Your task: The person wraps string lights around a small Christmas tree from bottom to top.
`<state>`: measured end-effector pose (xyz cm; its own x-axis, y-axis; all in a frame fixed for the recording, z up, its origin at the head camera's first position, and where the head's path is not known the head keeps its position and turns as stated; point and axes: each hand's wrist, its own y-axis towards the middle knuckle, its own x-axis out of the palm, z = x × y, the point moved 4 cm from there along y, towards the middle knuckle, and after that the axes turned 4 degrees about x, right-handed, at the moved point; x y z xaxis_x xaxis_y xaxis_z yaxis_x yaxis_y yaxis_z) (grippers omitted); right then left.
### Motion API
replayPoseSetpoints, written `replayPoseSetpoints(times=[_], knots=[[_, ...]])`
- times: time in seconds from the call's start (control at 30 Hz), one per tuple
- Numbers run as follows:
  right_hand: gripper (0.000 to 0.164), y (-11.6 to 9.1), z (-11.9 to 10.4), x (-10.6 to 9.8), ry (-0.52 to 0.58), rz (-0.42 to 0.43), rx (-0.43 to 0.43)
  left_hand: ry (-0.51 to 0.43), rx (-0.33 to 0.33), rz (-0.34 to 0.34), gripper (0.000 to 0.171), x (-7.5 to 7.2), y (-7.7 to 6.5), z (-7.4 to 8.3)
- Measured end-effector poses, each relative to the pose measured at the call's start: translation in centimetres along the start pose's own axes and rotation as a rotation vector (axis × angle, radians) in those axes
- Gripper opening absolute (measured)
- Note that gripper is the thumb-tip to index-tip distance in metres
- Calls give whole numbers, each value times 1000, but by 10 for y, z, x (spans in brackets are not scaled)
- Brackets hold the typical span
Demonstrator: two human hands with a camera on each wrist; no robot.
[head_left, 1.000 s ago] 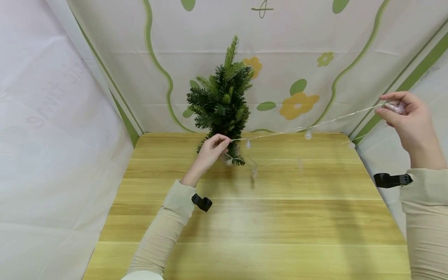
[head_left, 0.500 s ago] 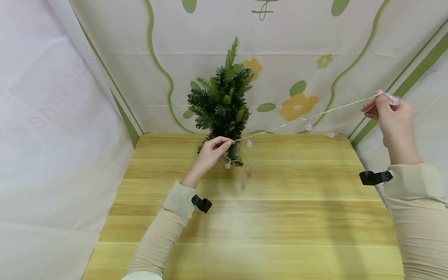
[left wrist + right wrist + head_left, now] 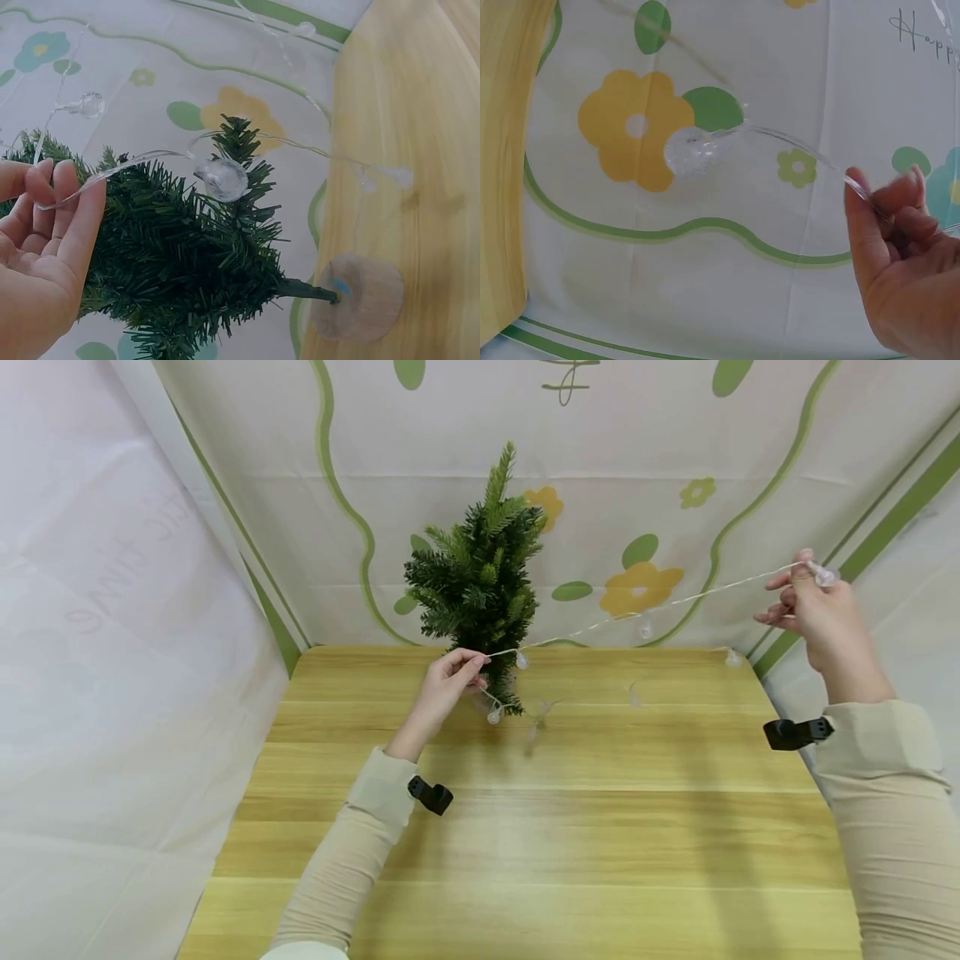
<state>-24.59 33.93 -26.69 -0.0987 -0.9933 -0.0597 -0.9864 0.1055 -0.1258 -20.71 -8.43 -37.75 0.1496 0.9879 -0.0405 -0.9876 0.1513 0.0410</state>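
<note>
A string of fairy lights point(image 3: 647, 627), clear wire with round transparent bulbs, stretches between my two hands and rises to the right. My left hand point(image 3: 448, 683) pinches the wire in front of the lower part of a small artificial Christmas tree point(image 3: 480, 568). From that hand a loose end with a bulb point(image 3: 225, 180) hangs before the branches. My right hand point(image 3: 832, 631) holds the wire between thumb and fingers, high at the right, with a bulb point(image 3: 827, 577) beside the thumb. In the right wrist view another bulb point(image 3: 691, 152) dangles from the wire.
The tree stands on a round wooden base point(image 3: 360, 300) near the back edge of the wooden table point(image 3: 525, 843). Behind it hangs a white fabric backdrop point(image 3: 637, 427) with printed flowers. Fabric sheets close off both sides. Lower strands with bulbs hang over the table.
My right hand has shifted left and turned over, its grip on the wire altered. The hanging bulbs have swung. My left hand has stayed nearly still beside the tree.
</note>
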Motion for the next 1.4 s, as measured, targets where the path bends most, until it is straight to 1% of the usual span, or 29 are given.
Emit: replayPoseSetpoints(times=[0.07, 0.1, 0.2, 0.27, 0.33, 0.4, 0.5, 0.6, 0.7, 0.8, 0.87, 0.93, 1.03, 1.1, 1.17, 1.23, 1.3, 1.4], knots=[[35, 0, -4, 2, -92, 31, -21, -3, -4, 7, 27, -1, 0, 1], [36, 0, -6, 3, -117, 43, -32, 0, 2, 7, 27, -2, -1, 1], [38, -2, -14, 7, -141, 92, -84, 30, 41, -11, 29, -3, -1, 3], [36, -3, -19, 7, -117, 126, -115, 45, 69, -28, 29, -3, -2, 3], [31, -4, -24, 7, -88, 140, -128, 58, 86, -38, 29, -4, -2, 4], [25, -2, -27, 5, -51, 136, -129, 66, 90, -34, 28, -4, -3, 4], [17, -1, -29, 6, 83, 80, -138, 60, 87, -6, 27, -7, -4, 6], [16, 0, -32, 6, 214, 30, -168, 51, 89, 18, 27, -9, -5, 7], [25, 0, -36, 8, 336, -42, -210, 26, 80, 34, 26, -11, -6, 8], [32, -2, -42, 12, 418, -106, -252, -7, 66, 33, 25, -13, -7, 10], [33, -3, -47, 14, 429, -140, -274, -26, 56, 20, 26, -13, -8, 11], [33, -5, -52, 16, 415, -142, -283, -35, 55, -2, 30, -13, -8, 12], [33, -8, -59, 20, 409, -152, -277, -29, 69, -53, 35, -12, -10, 15], [34, -10, -64, 23, 416, -161, -261, 11, 93, -88, 36, -10, -10, 16], [36, -11, -68, 27, 415, -173, -248, 70, 117, -115, 37, -8, -11, 17], [38, -12, -73, 31, 399, -183, -241, 127, 138, -121, 38, -6, -11, 19], [38, -14, -77, 36, 396, -194, -236, 171, 147, -110, 37, -5, -11, 19], [38, -16, -82, 42, 389, -204, -248, 199, 145, -81, 30, -3, -12, 18]])
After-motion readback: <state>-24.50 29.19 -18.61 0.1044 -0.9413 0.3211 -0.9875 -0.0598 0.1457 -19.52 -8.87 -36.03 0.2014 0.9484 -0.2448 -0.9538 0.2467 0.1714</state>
